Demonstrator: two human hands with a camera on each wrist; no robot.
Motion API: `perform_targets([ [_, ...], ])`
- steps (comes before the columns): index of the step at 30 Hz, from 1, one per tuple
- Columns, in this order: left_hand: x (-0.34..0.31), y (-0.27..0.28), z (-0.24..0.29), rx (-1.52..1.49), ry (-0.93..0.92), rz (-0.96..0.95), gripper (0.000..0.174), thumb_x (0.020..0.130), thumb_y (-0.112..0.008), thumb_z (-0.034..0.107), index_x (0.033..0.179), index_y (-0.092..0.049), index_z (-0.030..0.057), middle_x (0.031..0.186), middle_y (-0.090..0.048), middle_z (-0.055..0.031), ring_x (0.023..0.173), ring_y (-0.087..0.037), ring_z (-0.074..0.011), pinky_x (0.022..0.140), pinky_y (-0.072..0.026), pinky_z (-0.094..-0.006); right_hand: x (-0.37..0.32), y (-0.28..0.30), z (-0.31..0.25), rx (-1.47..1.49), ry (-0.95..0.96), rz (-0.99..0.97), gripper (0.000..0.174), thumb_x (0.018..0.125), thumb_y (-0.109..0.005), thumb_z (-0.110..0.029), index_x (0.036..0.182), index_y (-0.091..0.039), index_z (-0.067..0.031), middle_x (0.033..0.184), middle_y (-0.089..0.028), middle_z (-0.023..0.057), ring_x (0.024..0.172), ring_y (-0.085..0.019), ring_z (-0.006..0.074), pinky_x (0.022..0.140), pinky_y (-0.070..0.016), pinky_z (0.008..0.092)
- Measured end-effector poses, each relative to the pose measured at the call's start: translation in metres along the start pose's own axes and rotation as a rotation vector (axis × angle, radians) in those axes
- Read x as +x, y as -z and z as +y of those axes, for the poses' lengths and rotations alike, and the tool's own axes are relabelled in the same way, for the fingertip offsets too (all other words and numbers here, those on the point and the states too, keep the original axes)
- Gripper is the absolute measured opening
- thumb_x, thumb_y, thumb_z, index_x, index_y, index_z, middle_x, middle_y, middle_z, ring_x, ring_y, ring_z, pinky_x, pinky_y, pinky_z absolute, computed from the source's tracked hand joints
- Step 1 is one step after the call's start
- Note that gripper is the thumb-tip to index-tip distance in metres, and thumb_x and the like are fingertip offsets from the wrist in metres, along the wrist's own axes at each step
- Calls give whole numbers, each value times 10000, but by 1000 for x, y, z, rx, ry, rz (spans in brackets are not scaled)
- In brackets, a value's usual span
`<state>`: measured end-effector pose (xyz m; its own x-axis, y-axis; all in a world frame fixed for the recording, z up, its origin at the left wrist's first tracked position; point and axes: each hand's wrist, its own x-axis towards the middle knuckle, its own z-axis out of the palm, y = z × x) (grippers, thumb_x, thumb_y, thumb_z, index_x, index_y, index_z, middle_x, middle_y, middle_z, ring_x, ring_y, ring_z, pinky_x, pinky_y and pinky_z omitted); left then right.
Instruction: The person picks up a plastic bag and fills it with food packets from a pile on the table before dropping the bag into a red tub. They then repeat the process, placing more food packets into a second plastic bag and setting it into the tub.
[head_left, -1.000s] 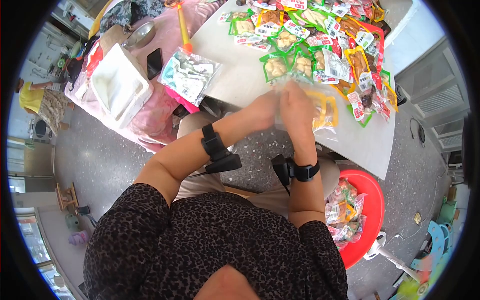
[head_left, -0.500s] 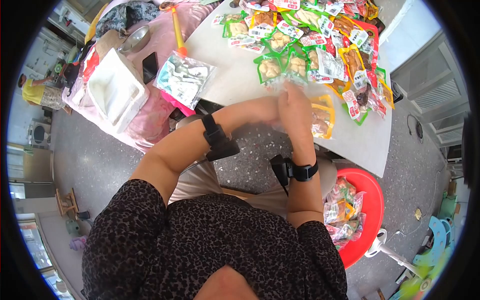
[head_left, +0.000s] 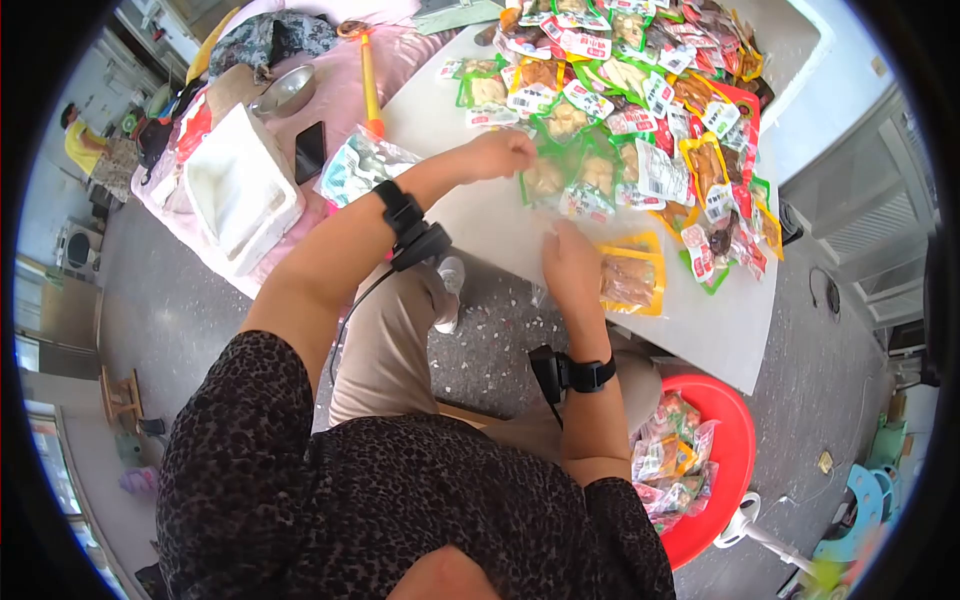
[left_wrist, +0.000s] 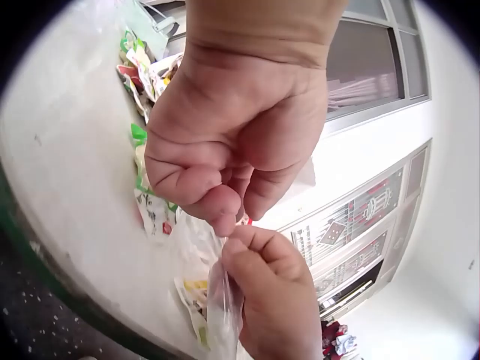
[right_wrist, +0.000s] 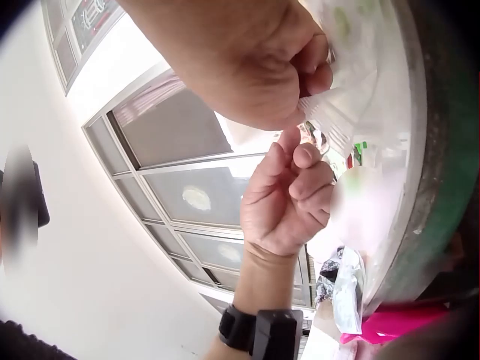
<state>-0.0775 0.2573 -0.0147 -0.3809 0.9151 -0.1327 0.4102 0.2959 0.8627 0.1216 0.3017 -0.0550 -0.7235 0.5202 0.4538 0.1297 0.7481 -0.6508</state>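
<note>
A clear plastic bag (left_wrist: 223, 307) hangs from my right hand (head_left: 573, 265), whose thumb and bent finger pinch its edge. Behind that hand, in the head view, a yellow-edged food packet (head_left: 630, 278) lies under clear film at the table's front. My left hand (head_left: 497, 155) stands apart, farther left and farther back, close to green-edged food packets (head_left: 590, 175). Its fingers are curled, as the right wrist view shows of this left hand (right_wrist: 289, 199). Film overlaps its fingertips in the left wrist view; I cannot tell whether they hold any.
Several food packets (head_left: 705, 165) are heaped over the back and right of the white table (head_left: 720, 330). Clear plastic bags (head_left: 365, 165), a phone (head_left: 310, 150) and a white foam box (head_left: 240, 180) are left. A red tub (head_left: 735, 440) with bagged packets stands by the right leg.
My left hand has moved left and away from my right hand, which it was beside. The right hand has shifted down and slightly left, along with the bag.
</note>
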Motion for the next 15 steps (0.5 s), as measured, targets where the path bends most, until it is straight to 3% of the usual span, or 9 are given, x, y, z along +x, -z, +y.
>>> perform_targets([
  [3, 32, 18, -17, 371, -119, 354, 250, 701, -523, 169, 908, -502, 29, 748, -518, -74, 634, -500, -170, 571, -411, -274, -2, -3, 4, -32, -18, -28, 115, 728, -460, -109, 766, -464, -1, 674, -514, 190, 640, -499, 360, 555, -384, 442],
  [6, 59, 25, -25, 376, -91, 653, 269, 658, -552, 182, 872, -518, 23, 781, -531, -129, 682, -524, -219, 609, -418, -300, -2, -4, 6, -3, 16, 6, 108, 727, -467, -100, 770, -465, -2, 673, -515, 187, 626, -496, 357, 545, -381, 441],
  [9, 78, 32, -13, 120, 150, 591, 290, 641, -557, 190, 870, -522, 15, 766, -538, -145, 673, -526, -226, 610, -417, -310, -2, -6, 7, -15, -11, -9, 107, 726, -473, -93, 782, -473, -2, 672, -517, 183, 626, -500, 353, 544, -384, 436],
  [12, 111, 42, -32, 166, 226, 647, 276, 631, -568, 157, 858, -503, 13, 695, -517, -127, 630, -508, -198, 548, -407, -317, 0, -6, 8, -10, -14, 23, 120, 728, -476, -96, 804, -483, -4, 677, -522, 181, 630, -504, 352, 546, -387, 433],
  [15, 145, 61, -79, 309, -43, 344, 224, 636, -562, 126, 823, -490, 26, 667, -498, -85, 622, -499, -170, 502, -395, -316, 0, -8, 10, -21, -11, 28, 131, 728, -476, -96, 821, -489, -5, 683, -525, 181, 634, -507, 349, 549, -391, 428],
])
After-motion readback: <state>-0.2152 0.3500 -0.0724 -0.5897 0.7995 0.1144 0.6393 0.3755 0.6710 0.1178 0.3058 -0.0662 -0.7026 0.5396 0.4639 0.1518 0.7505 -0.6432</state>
